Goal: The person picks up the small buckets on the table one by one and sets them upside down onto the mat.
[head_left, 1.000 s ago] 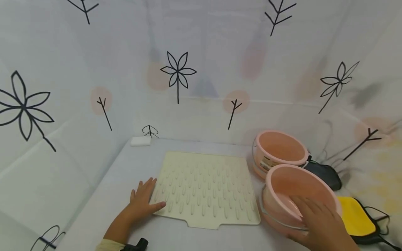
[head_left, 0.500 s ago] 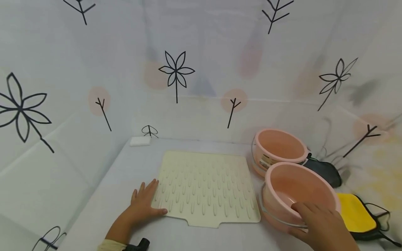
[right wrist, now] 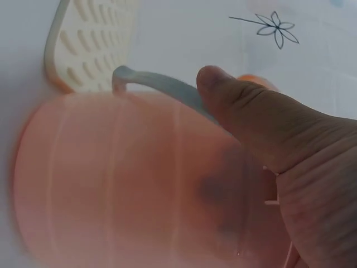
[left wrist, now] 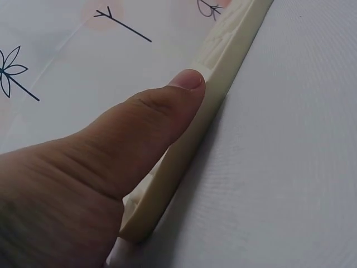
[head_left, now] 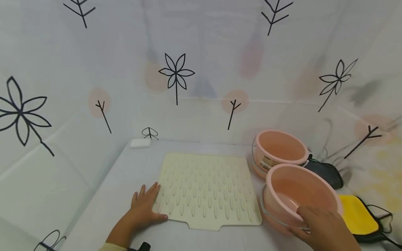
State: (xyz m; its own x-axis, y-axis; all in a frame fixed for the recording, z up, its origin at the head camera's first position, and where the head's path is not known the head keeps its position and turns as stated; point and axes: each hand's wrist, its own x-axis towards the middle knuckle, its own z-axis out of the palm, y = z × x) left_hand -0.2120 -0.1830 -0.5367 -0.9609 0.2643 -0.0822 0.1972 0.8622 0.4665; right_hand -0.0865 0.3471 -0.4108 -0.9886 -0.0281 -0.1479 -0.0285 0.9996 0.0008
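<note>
A cream ridged board (head_left: 207, 188) with rows of raised oval bumps lies flat on the table. My left hand (head_left: 142, 209) rests with spread fingers along its left edge. In the left wrist view, the left thumb (left wrist: 150, 120) touches the board's edge (left wrist: 184, 151). To the right stands a pink bucket (head_left: 279, 205) with a grey handle (right wrist: 162, 84). My right hand (head_left: 326, 226) grips the near rim of this bucket, thumb outside and fingers inside. Those fingers show only as dark shapes through the bucket wall (right wrist: 139, 178) in the right wrist view.
Behind the front bucket is a second pink bucket (head_left: 281, 146) with a label. A dark pouch-like item (head_left: 326, 174) and a yellow item with black edging (head_left: 358, 214) lie at the right. A small white block (head_left: 140, 143) sits at the back left, near the patterned curtain (head_left: 204, 69).
The right hand's fingers have bent in over the bucket's rim, where they reached straighter inside before. The left hand, board and buckets stay nearly in place; the view shifts slightly.
</note>
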